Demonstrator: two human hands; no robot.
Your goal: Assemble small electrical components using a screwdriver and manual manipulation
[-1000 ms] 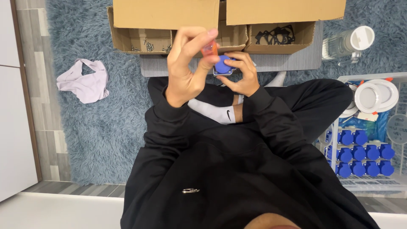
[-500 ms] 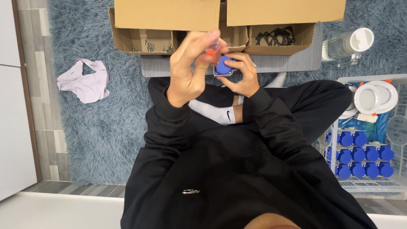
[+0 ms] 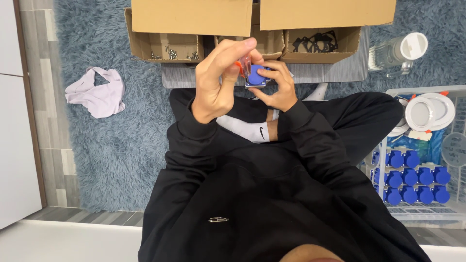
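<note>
- The left hand [image 3: 218, 80] is closed around an orange-handled tool [image 3: 242, 65], fingers curled, its tip down on the blue part [image 3: 256, 76].
- The right hand [image 3: 274, 87] grips that blue part from the right and below, holding it above the lap, just in front of the boxes.
- Three open brown cardboard boxes sit side by side along the top edge: the left box [image 3: 162, 46] holds loose screws [image 3: 170, 52], the right box [image 3: 323, 43] holds black gaskets [image 3: 313, 41]; the middle one is mostly hidden behind the hands.
- A grey mat [image 3: 330, 73] lies under the boxes on the blue rug [image 3: 111, 145].
- At right, a white wire basket [image 3: 388, 213] holds rows of blue parts [image 3: 412, 177].
- Open rug lies to the left, around a lilac cloth [image 3: 94, 92].
</note>
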